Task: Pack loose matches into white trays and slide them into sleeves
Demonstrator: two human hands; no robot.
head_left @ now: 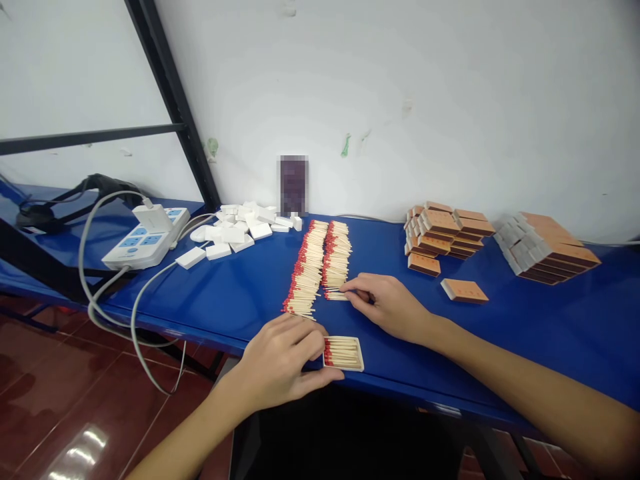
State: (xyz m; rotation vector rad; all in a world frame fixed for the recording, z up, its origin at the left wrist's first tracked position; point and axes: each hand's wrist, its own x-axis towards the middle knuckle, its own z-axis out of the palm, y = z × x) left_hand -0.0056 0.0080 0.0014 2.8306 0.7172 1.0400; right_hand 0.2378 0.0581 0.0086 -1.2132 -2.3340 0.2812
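My left hand (pixel 283 360) grips the left end of a small white matchbox tray (pixel 361 353) at the table's front edge, fingers above and thumb below. Red-tipped matches (pixel 343 351) lie side by side in the tray, heads to the left. The fingertips of my right hand (pixel 387 303) are pinched on the pale ends of matches (pixel 341 294) at the near end of the shorter right-hand row (pixel 337 253). Beside it runs a longer row of matches (pixel 307 267), its near end by my left knuckles.
Orange matchboxes (pixel 440 230) are stacked at right, with a larger stack (pixel 555 247) farther over and a single matchbox (pixel 465 291) in front. Small white boxes (pixel 233 233) lie heaped at left, near a power strip (pixel 150 243) with loose cables. A blurred dark panel (pixel 293 185) leans on the wall.
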